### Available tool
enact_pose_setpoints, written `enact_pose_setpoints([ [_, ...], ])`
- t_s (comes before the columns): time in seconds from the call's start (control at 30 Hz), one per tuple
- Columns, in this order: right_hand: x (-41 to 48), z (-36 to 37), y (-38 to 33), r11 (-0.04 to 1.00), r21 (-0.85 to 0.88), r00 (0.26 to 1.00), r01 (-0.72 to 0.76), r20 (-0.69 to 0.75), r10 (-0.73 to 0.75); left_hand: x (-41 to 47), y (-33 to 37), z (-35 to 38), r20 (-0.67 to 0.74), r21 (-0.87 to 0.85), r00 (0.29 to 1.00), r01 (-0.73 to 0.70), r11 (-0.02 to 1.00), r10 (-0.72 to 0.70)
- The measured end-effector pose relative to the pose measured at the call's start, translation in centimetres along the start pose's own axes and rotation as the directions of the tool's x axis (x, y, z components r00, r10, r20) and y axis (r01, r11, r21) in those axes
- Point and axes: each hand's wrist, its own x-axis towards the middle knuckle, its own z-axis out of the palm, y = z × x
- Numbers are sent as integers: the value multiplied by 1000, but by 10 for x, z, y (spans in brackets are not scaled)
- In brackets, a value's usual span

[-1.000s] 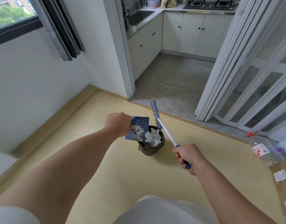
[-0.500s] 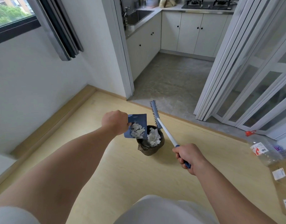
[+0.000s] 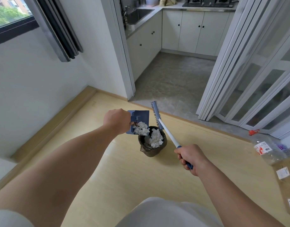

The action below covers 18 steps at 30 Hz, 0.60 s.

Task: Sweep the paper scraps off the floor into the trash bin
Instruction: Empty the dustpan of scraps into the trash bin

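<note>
clear plastic bottle (image 3: 266, 150) (red cap) lies beside a cardboard box (image 3: 286, 181).

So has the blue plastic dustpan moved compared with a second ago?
Yes. The blue plastic dustpan in the left hand has tipped up steeper over the dark round trash bin, its white paper scraps sliding toward the bin's rim.

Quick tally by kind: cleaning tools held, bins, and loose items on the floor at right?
Cleaning tools held: 2, the dustpan in the left hand, the broom in the right hand
Bins: 1, the trash bin
Loose floor items: 2, the plastic bottle, the cardboard box
Total: 5
</note>
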Motion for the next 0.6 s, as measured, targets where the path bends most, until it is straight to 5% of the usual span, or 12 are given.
enact_pose_setpoints([
  [0.6, -3, 0, 2, 1000, -24, 1000, 14, -3, -14, -3, -3, 4, 8, -43, 1000, 30, 999, -30],
])
